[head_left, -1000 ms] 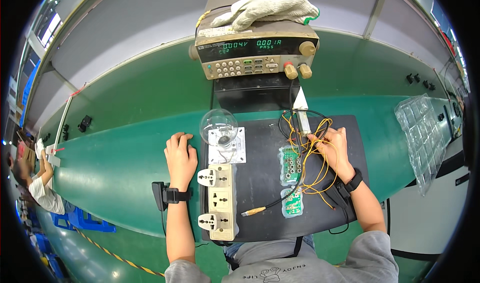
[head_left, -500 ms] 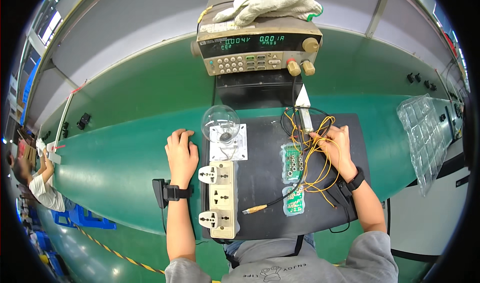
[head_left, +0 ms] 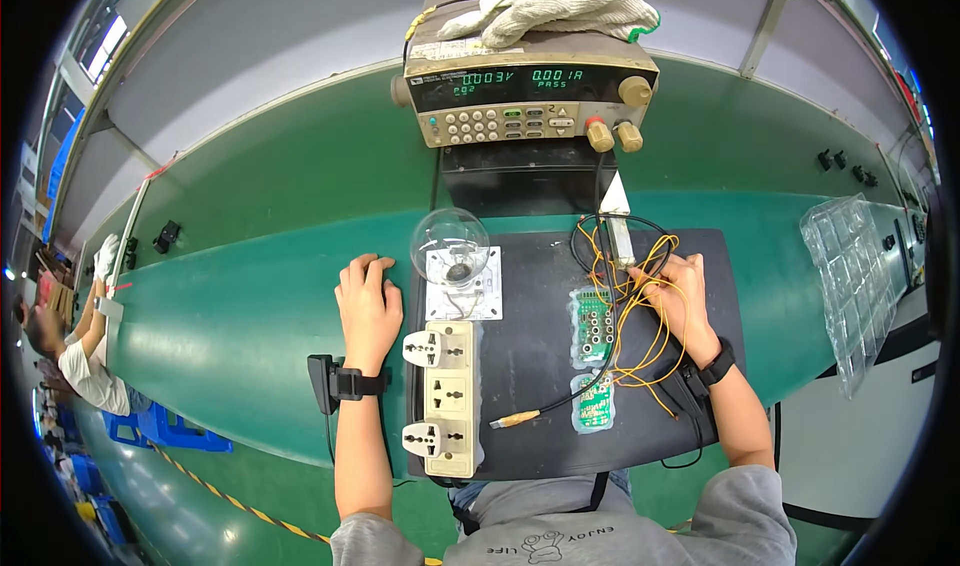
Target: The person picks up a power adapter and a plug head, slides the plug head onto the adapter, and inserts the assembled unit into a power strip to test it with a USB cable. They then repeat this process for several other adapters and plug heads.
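My left hand (head_left: pixel 368 306) rests palm down on the green tabletop, fingers loosely bent and apart, holding nothing. It lies left of a clear glass bulb (head_left: pixel 450 241) on a square white plate (head_left: pixel 478 304). My right hand (head_left: pixel 688 296) is over the right side of a black board (head_left: pixel 540 336). Thumb and forefinger are closed at the lower end of a white pointed block (head_left: pixel 617 234); tangled yellow wires (head_left: pixel 655 336) there hide what they grip. Below the block lie two green circuit boards, an upper one (head_left: pixel 592 328) and a lower one (head_left: pixel 593 403).
A bench power supply (head_left: pixel 530 96) with a knitted glove (head_left: pixel 560 11) on top stands behind the board. A cream socket strip (head_left: pixel 449 396) and a black cable (head_left: pixel 560 399) lie on the board. Clear plastic tray (head_left: pixel 850 276) at right; a person (head_left: pixel 90 356) far left.
The whole view has shifted slightly, moving the bench objects a little to the right in the picture. My hands keep nearly the same places. At far left, the other person's gloved hand has risen.
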The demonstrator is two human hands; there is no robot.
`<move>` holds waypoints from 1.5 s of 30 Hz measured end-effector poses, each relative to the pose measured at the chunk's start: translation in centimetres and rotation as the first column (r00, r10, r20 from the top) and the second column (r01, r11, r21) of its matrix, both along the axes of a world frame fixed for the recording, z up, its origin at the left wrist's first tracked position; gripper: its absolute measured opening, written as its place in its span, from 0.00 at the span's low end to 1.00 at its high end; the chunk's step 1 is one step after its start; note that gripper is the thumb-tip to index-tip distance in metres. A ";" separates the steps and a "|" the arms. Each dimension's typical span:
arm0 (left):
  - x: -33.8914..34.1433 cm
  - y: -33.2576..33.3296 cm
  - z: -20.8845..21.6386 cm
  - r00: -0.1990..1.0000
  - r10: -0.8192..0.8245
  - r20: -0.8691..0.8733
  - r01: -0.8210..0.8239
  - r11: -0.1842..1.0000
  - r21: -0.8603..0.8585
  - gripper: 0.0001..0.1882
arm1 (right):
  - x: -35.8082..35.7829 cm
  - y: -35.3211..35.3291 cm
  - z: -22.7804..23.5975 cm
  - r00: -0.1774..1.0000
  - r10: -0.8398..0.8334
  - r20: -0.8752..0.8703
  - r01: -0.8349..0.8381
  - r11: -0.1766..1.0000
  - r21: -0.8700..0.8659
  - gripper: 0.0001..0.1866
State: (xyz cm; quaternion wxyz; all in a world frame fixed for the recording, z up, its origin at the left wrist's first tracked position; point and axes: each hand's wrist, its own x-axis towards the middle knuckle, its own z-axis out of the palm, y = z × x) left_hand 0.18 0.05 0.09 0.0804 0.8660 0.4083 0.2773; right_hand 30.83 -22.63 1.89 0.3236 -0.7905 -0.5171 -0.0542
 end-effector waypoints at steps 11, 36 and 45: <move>0.0 0.1 0.0 1.000 0.004 -0.008 -0.004 1.000 0.005 0.14 | -0.1 -0.2 0.4 0.999 -0.028 0.026 0.029 0.998 -0.049 0.12; 0.0 0.0 0.1 1.000 -0.007 -0.010 0.007 1.000 0.002 0.14 | 0.4 -0.2 -0.6 0.988 -0.017 0.151 0.010 0.999 0.049 0.17; -0.1 0.2 0.0 1.000 -0.011 -0.017 0.011 1.000 0.015 0.14 | 0.1 -0.1 -0.1 0.992 -0.010 0.123 0.005 0.999 0.042 0.17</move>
